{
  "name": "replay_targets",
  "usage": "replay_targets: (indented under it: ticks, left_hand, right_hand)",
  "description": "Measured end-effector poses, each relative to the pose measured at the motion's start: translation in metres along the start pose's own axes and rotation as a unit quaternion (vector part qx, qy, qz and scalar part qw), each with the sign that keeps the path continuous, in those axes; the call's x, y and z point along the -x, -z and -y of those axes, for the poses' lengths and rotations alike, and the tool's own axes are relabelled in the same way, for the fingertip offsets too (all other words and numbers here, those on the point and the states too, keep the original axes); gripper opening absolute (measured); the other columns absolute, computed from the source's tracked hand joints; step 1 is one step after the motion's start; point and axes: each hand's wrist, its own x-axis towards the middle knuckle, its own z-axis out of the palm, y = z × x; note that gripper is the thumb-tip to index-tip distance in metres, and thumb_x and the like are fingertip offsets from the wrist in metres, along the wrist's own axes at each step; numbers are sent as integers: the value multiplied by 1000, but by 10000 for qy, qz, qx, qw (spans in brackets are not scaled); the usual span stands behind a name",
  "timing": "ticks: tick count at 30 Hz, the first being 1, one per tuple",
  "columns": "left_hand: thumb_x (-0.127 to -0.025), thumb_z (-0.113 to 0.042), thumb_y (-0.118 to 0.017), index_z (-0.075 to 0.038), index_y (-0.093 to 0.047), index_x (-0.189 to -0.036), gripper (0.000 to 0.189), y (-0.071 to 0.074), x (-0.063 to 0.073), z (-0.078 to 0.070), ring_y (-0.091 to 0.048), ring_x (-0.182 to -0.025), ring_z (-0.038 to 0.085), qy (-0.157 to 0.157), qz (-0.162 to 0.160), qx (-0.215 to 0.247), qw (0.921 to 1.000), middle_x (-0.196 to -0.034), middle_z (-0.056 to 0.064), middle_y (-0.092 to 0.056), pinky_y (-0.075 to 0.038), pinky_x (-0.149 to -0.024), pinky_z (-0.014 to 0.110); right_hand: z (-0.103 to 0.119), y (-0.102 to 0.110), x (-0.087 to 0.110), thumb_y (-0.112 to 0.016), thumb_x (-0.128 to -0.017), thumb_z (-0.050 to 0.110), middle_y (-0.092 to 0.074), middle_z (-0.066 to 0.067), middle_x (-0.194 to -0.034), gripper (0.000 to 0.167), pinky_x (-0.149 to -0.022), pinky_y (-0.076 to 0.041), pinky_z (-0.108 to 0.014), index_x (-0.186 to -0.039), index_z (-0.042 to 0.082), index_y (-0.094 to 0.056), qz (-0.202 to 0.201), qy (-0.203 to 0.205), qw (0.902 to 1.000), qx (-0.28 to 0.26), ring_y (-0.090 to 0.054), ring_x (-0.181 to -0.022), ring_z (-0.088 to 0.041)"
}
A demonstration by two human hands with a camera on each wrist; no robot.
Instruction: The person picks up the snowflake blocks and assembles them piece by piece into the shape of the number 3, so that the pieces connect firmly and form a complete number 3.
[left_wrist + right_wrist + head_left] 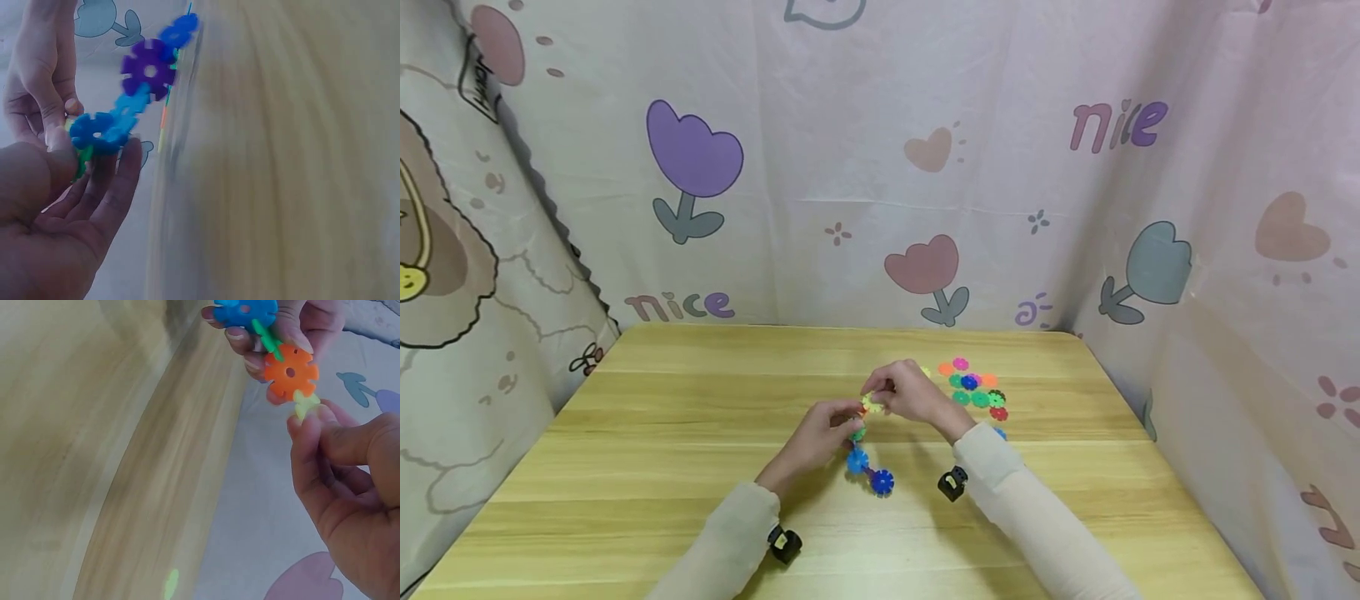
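Note:
A chain of slotted plastic snowflake discs hangs between my hands over the table, a dark blue disc (882,482) at its lower end. Above that come a purple disc (149,70) and light blue discs (128,107). My left hand (812,435) holds the chain between thumb and fingers around the green disc (267,340) and the orange disc (290,372). A pale yellow disc (305,404) meets the orange one's edge, pinched between thumb and forefinger of my right hand (916,395). My fingertips hide part of that yellow disc.
Loose discs in green, orange, pink, blue and red, such as a green disc (981,400), lie to the right beyond my right hand. A light blue disc (1001,433) sits partly behind my right sleeve. Patterned curtains (820,192) surround the wooden table (685,400).

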Motion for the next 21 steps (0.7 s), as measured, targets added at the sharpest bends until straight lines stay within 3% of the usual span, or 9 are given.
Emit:
replay_targets:
  ticks: [3,7,11,15,21]
  left_hand:
    - [-104,-4,-57,8,-63,-130,28,0,-1,-2,-68,-89,17,62,-50,106,9999,-112,26,-68,-64,-75,30]
    - [-104,-6,-59,5,-60,-133,32,0,-1,-7,-71,-98,22,179,-84,309,9993,-123,27,-66,-64,-79,33]
    - [-103,-14,-65,3,-57,-138,40,2,1,-11,-72,-106,27,325,76,507,9982,-131,26,-63,-64,-85,41]
    - [-101,-24,-69,-2,-50,-144,52,2,3,-10,-72,-104,25,515,211,708,9959,-131,22,-62,-63,-86,47]
    - [-101,-25,-69,-11,-46,-149,55,3,3,-8,-73,-95,22,455,208,587,9970,-123,19,-62,-64,-83,46]
  right_hand:
    - [0,1,0,-69,-94,-6,-77,-13,-85,12,-56,-57,-20,-99,-1,-79,-95,-64,9998,-136,-63,-58,-10]
    - [2,5,1,-71,-94,-3,-78,-13,-89,12,-59,-60,-24,-102,1,-79,-143,-123,9994,-282,-70,-66,-27]
    - [4,9,2,-70,-95,-3,-78,-14,-93,12,-65,-64,-38,-103,1,-78,23,-40,9995,-301,-72,-74,-39]
    - [1,9,2,-72,-94,0,-79,-16,-94,11,-70,-64,-47,-104,-1,-76,164,-164,9988,-432,-75,-77,-39]
    - [-6,17,6,-69,-98,7,-77,-14,-93,12,-71,-65,-42,-107,3,-76,40,-304,9991,-280,-76,-75,-29]
